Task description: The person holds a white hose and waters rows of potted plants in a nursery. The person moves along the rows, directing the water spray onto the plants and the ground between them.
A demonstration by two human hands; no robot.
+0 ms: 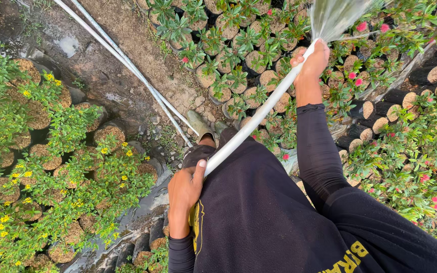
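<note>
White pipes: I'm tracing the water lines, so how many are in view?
3. One pipe is gripped by both hands and sprays water; two pipes lie side by side along the dirt path. Others may be hidden under foliage.

**Pipe held across a path between beds of potted plants**

The pipe (256, 119) slants from the left hand (184, 189), low and near the body, up to the right hand (312, 60), which is farther out over the potted plants ahead (233, 55). Water (337, 17) leaves the pipe's far end beyond the right hand. Two hoses (127, 63) lie on the dirt path (127, 30), left of the pipe. More potted plants (51, 167) stand left of the path, others at far right (416, 146). A boot (201, 126) stands on the path under the pipe.
</note>
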